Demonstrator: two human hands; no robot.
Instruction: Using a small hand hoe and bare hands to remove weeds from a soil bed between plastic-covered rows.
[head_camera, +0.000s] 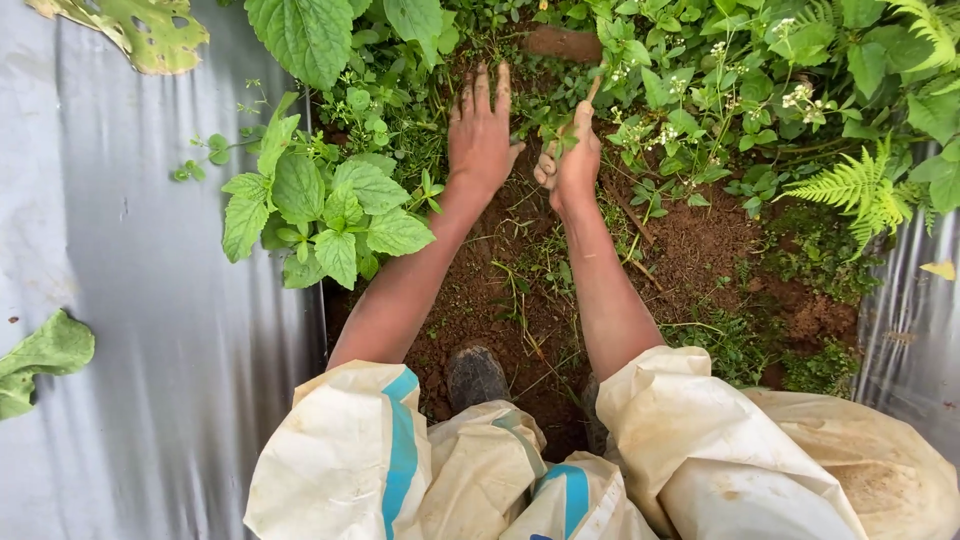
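Note:
My left hand (480, 135) lies flat with fingers spread among small green weeds on the reddish-brown soil (700, 250). Just to its right, my right hand (572, 160) is closed around thin weed stems (560, 125) that rise from the ground. Both forearms are bare and reach forward from rolled cream sleeves. A broad-leaved green plant (320, 205) grows just left of my left wrist. White-flowered weeds (690, 110) crowd the ground right of my right hand.
Silver plastic mulch sheeting (130, 300) covers the ground on the left, and another strip (915, 320) lies at the right edge. A fern (860, 185) grows at the right. My dark boot toe (475, 375) rests on the soil between my arms. Cream trousers with blue stripes fill the bottom.

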